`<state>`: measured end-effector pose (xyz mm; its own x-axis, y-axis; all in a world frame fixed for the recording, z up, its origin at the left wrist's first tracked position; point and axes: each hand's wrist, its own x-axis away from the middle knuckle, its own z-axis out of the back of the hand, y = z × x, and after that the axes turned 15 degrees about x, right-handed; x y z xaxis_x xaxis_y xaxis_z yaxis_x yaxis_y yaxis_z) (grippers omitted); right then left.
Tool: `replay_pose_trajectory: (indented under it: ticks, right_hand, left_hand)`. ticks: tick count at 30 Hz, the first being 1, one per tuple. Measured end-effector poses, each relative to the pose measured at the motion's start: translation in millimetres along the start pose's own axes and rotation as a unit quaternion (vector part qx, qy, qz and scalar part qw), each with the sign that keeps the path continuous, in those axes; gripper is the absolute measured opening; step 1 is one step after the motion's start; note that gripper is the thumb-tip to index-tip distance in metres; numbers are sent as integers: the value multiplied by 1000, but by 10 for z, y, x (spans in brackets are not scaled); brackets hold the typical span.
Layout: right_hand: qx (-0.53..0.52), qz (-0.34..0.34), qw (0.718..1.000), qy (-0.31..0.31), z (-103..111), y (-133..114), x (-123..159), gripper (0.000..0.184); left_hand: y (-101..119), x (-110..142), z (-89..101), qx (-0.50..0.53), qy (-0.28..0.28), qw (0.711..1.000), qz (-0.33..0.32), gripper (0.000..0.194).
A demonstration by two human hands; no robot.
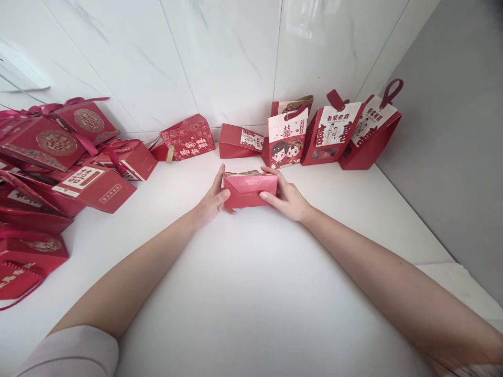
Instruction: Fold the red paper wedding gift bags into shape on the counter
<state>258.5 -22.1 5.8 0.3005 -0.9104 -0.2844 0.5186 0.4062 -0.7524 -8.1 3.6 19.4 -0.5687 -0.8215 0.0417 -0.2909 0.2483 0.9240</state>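
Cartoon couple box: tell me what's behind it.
Behind the cartoon couple box, a red box and its gold strap show, then the wall; the red box's lower part is covered.

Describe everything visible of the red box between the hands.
The red box looks like card, wider than tall, with angled fold lines and small pale print on its near face; a tan strip shows on top. The left hand and right hand grip its ends. Whether it touches the table is unclear.
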Motion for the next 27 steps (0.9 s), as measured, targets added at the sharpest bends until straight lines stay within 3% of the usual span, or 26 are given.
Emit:
replay_pose_trajectory:
  ticks: [6,17,22,27]
  right_hand:
    - [5,-2,1000,-2,10,-20,1,83]
    - [-6,10,1000,1,5,-12,2,81]
    - [16,33,999,-15,10,-39,33,93]
    - [51,30,998,7,1,-3,15,108]
  left_hand:
    - [-4,2,1,-6,-11,1000,-7,117]
    - [18,12,-65,8,18,1000,-17,113]
    - [20,5,-94,43,54,996,-53,98]
    - [33,11,-149,44,88,995,-35,95]
